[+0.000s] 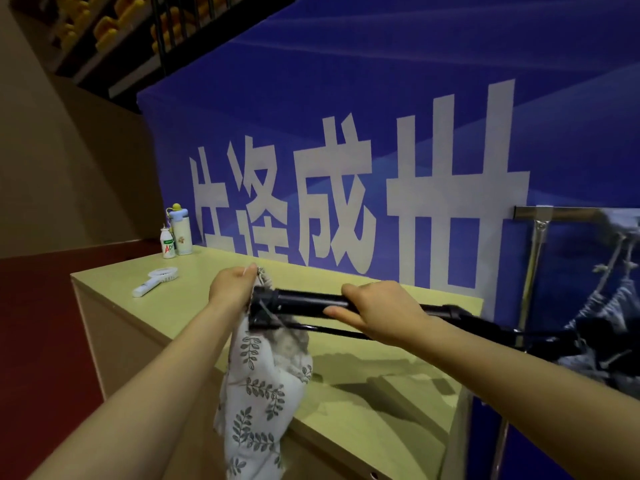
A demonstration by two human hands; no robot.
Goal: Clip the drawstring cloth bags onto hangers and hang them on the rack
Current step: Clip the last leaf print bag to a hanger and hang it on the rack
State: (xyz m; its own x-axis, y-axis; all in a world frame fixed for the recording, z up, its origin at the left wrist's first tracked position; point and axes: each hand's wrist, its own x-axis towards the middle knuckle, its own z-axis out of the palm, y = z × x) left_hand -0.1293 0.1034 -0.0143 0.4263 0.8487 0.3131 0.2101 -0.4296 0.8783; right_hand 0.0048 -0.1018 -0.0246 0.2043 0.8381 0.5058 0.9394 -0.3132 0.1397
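Note:
A white drawstring cloth bag (258, 400) printed with grey leaf sprigs hangs over the table's front edge. My left hand (230, 289) pinches its gathered top and cord. The bag's top sits in the clip at the left end of a black clip hanger (298, 301). My right hand (377, 311) grips the hanger's bar from above, near its middle. At the right edge stands a chrome clothes rack (535, 237), with several blurred bags on hangers (609, 306) hanging from its rail.
A light wooden table (363, 407) lies below my hands. On its far left corner stand a white tumbler (182, 233) and a small drink bottle (168, 244); a white handheld fan (156, 282) lies nearby. A blue banner (346, 133) rises behind.

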